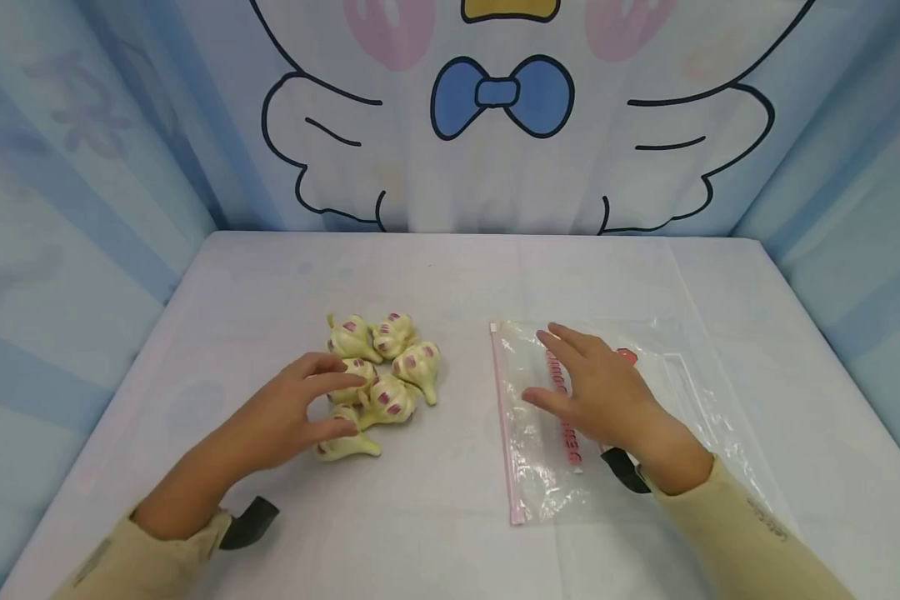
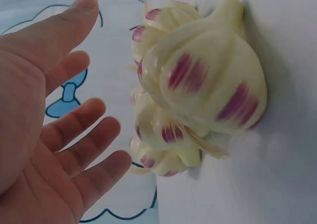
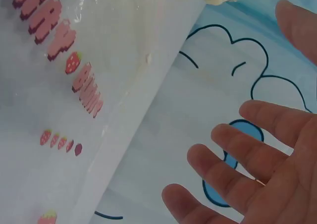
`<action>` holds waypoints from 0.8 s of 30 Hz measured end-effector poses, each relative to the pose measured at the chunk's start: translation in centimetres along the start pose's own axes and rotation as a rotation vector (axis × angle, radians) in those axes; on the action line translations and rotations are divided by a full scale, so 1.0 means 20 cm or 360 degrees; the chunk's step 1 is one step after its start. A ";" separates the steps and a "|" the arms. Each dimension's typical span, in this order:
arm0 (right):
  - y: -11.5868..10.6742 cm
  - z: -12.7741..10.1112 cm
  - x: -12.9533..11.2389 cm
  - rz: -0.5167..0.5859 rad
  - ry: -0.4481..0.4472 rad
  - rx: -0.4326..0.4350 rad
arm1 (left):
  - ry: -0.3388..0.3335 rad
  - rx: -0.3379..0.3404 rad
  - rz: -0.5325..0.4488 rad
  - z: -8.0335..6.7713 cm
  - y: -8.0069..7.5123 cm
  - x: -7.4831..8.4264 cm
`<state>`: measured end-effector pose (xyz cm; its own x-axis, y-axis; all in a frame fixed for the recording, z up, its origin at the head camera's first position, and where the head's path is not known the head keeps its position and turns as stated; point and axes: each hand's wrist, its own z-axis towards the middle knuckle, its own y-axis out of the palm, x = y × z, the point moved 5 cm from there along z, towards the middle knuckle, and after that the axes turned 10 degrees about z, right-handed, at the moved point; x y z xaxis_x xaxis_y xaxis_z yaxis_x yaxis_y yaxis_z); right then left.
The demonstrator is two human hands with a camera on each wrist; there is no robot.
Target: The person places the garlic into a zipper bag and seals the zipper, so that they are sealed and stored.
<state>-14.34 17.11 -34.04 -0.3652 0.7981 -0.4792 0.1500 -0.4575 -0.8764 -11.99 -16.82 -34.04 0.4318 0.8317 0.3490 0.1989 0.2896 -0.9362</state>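
Observation:
Several garlic bulbs (image 1: pixel 390 400), cream with purple patches, lie clustered left of the table's middle. My left hand (image 1: pixel 300 412) hovers at the cluster's left side, fingers spread and holding nothing. In the left wrist view, the nearest garlic bulb (image 2: pixel 213 80) looms large beside the open left hand (image 2: pixel 54 120), with a gap between them. A transparent zip bag (image 1: pixel 528 475) with pink lettering and a pink zip edge lies flat on the right. Over it hangs my right hand (image 1: pixel 603 392), its fingers extended. The right wrist view shows that hand (image 3: pixel 262 159) above the bag (image 3: pixel 119 35), gripping nothing.
A white cloth covers the table (image 1: pixel 450 275). Behind it hangs a curtain (image 1: pixel 495 183) printed with a blue bow tie, and more blue curtain (image 1: pixel 60 250) closes off the sides. Dark straps (image 1: pixel 249 523) show at both wrists.

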 end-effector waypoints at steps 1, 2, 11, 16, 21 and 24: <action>0.01 0.00 0.00 0.0014 -0.0020 -0.0009 | -0.0010 -0.0021 -0.0013 -0.01 0.00 -0.01; 0.03 0.01 -0.01 0.0020 -0.0044 -0.0020 | -0.0017 -0.0040 -0.0024 -0.01 0.01 -0.02; 0.13 0.03 -0.03 0.0015 -0.0040 -0.0126 | -0.0059 -0.0185 -0.0121 -0.05 0.04 -0.07; 0.17 0.04 -0.06 0.0015 -0.0071 -0.0131 | -0.0034 -0.0210 -0.0140 -0.06 0.06 -0.08; 0.20 0.06 -0.07 0.0007 -0.0013 -0.0196 | -0.0020 -0.0202 -0.0144 -0.06 0.08 -0.09; 0.23 0.06 -0.07 -0.0009 0.0044 -0.0249 | -0.0030 -0.0210 -0.0130 -0.06 0.10 -0.10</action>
<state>-14.29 13.32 -37.28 -0.3415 0.8118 -0.4737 0.2902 -0.3883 -0.8747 -11.39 -18.51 -36.56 0.3929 0.8172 0.4217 0.3469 0.2930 -0.8909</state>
